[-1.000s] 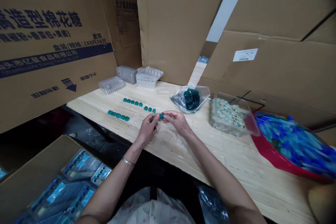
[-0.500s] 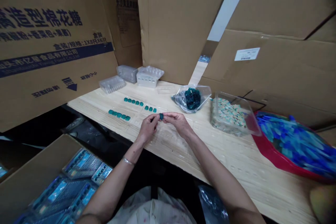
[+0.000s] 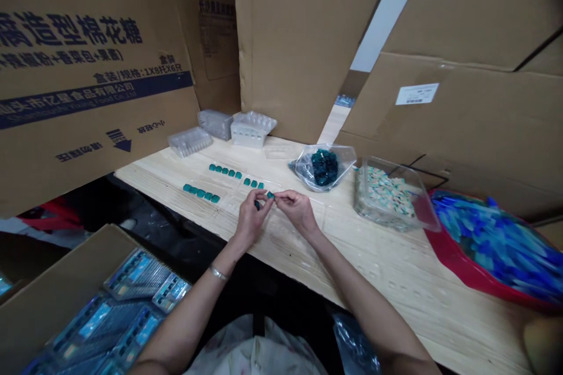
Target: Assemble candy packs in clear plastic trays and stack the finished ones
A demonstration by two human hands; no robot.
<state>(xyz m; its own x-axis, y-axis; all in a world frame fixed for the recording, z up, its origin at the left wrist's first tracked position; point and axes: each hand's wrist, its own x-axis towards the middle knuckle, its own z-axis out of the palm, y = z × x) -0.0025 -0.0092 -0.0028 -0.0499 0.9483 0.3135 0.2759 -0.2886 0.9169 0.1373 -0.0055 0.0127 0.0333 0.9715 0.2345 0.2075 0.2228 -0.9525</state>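
My left hand [image 3: 250, 222] pinches a small teal piece [image 3: 257, 205] between finger and thumb. My right hand [image 3: 297, 209] pinches another teal piece [image 3: 270, 194], with the fingertips of both hands close together. Just beyond them, a transparent moulded tray [image 3: 220, 187] lies on the pale wooden table [image 3: 396, 287]. Teal pieces [image 3: 224, 171] sit in a row in it, with a shorter row [image 3: 254, 183] to the right and another row [image 3: 200, 191] nearer me. A transparent bag [image 3: 324, 167] holds a heap of dark teal pieces.
A transparent box of pale speckled pieces [image 3: 385, 199] and a red basin of blue pieces [image 3: 488, 246] stand to the right. Stacked plastic trays [image 3: 190, 141] stand at the back, before upright cardboard sheets [image 3: 308, 41]. An open carton of blue-packaged goods [image 3: 105, 304] sits at lower left.
My hands have parted slightly, and the single teal bit between them now shows as separate pieces, one in each hand. The view has shifted slightly.
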